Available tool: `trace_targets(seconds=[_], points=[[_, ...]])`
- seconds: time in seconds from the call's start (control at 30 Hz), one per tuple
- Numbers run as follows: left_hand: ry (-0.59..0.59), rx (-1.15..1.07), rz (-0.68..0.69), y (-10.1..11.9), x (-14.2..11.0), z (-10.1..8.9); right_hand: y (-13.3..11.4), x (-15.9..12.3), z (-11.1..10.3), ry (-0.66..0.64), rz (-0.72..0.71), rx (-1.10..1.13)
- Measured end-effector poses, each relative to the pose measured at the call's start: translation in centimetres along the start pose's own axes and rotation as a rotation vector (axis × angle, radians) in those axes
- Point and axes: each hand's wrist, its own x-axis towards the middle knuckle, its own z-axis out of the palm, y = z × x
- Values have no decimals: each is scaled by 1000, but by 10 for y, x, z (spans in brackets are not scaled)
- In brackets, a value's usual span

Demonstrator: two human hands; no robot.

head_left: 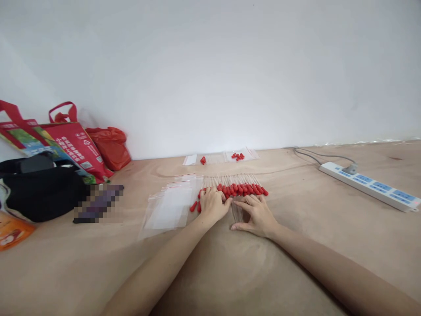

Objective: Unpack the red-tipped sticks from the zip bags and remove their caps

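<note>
Droppers with red rubber bulbs (243, 188) lie side by side in a row, their thin clear tubes pointing toward the wall. My left hand (213, 205) is at the row's left end, fingers curled down over the bulbs and thumb reaching toward my right hand. What its fingertips hold is hidden. A few loose red bulbs (194, 206) lie just left of it. My right hand (258, 216) spans a small bunch of clear thin tubes (237, 213), index finger at their far end and thumb at the near end. The fingertips of both hands nearly meet.
Clear zip bags with white inserts (169, 206) are stacked on the left. Behind the row, bagged droppers (238, 156) lie near the wall. A power strip (371, 184) is at right. Shopping bags (75, 145), a black bag (46, 188) and a pixelated dark object (98, 204) occupy the left.
</note>
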Motion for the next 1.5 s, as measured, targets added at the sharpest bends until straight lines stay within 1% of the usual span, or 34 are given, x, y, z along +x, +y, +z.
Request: trace_targets(seconds=[0.17,0.3,0.47,0.6,0.7,0.83,0.9,1.03,1.13,1.2,1.27,1.33,1.4,1.5], points=[[2,-11,-41,2,-1,-3,0,0,-1,-39,-6,-41],[15,-73,-80,1,-5,-10,0,0,-2,-64,-15,-39],[39,-170,-92,-7,-23,-29,-1,0,-3,-79,-10,15],[28,-258,-108,-19,-44,-45,0,-2,-2,-77,-15,70],[58,-311,-70,-32,-64,-51,3,-4,1,-27,-10,115],[117,-366,23,-51,-86,-54,6,-7,2,114,85,126],[142,-362,56,-57,-91,-54,6,-7,1,134,118,146],[163,-337,107,-62,-86,-53,3,-6,0,79,86,206],[195,-327,145,-60,-78,-50,3,-6,-1,46,53,240],[227,-321,188,-57,-72,-48,4,-6,0,52,44,248],[264,-306,251,-53,-66,-45,5,-6,-1,92,27,241],[294,-279,323,-49,-62,-42,5,-7,-1,163,-1,216],[316,-252,389,-46,-59,-39,5,-7,-2,226,-38,169],[345,-217,463,-44,-56,-34,2,-8,-4,283,-84,78]])
